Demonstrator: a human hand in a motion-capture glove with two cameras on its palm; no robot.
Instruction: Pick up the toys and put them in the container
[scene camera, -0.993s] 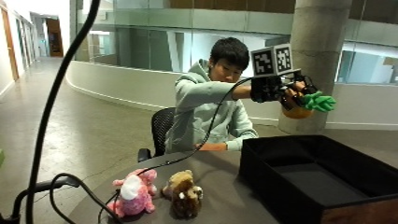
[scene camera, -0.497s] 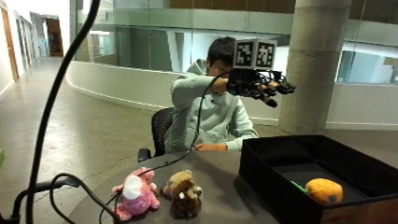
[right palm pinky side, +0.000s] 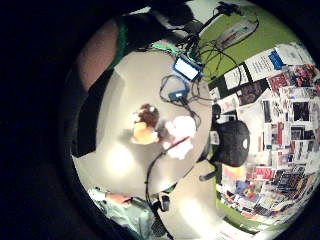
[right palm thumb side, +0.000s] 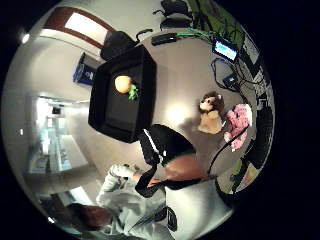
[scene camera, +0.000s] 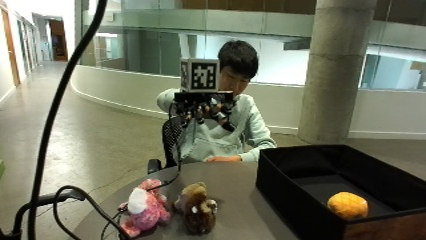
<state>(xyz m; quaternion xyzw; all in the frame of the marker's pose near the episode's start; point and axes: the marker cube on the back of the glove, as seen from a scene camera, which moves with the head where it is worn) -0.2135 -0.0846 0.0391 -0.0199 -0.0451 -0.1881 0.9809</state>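
Plush lion (scene camera: 199, 212) and pink plush toy (scene camera: 145, 209) sitting side by side, touching, on near left of round table (scene camera: 246, 210), both looking soft, light, squashy; best pinched around body. Orange toy (scene camera: 347, 205) lying inside black container (scene camera: 293, 175) at right. Gloved right hand (scene camera: 203, 106) hovering high above table, holding nothing; finger pose unclear. Bare hand (scene camera: 223, 159) resting at far edge. Container's near wall hiding part of floor.

Gloved right hand (scene camera: 203, 107) raised at chest height, fingers loosely curled
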